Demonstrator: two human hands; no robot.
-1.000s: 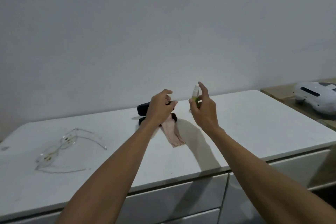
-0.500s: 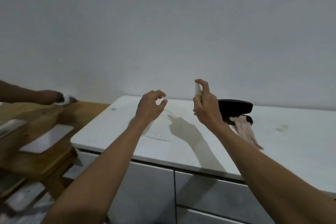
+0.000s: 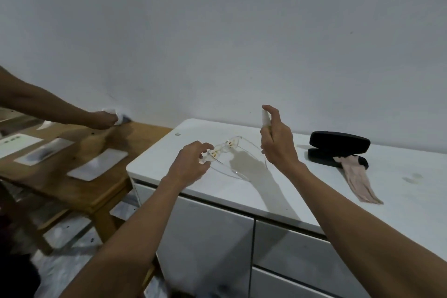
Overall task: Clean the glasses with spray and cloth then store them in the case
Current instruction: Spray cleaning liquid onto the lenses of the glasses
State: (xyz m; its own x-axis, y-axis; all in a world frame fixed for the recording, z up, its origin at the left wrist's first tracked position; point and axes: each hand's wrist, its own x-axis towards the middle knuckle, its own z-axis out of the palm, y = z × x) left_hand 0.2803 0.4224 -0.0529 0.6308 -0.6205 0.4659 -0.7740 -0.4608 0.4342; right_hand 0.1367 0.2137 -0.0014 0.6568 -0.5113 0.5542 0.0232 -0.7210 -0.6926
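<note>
A plain indoor room: bare white wall, white drawer cabinet, wooden table alongside.

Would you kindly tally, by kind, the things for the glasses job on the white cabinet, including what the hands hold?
Glasses, held by the left hand: 1
Spray bottle, in the right hand: 1
Black case, open: 1
Pink cloth: 1
Total: 4

Between the left hand and the right hand the glasses fill the gap. Right of the right hand lies bare table, then the open black case with the pink cloth trailing forward. Left of the left hand, past the table's edge, another person's arm reaches over a wooden bench.
</note>
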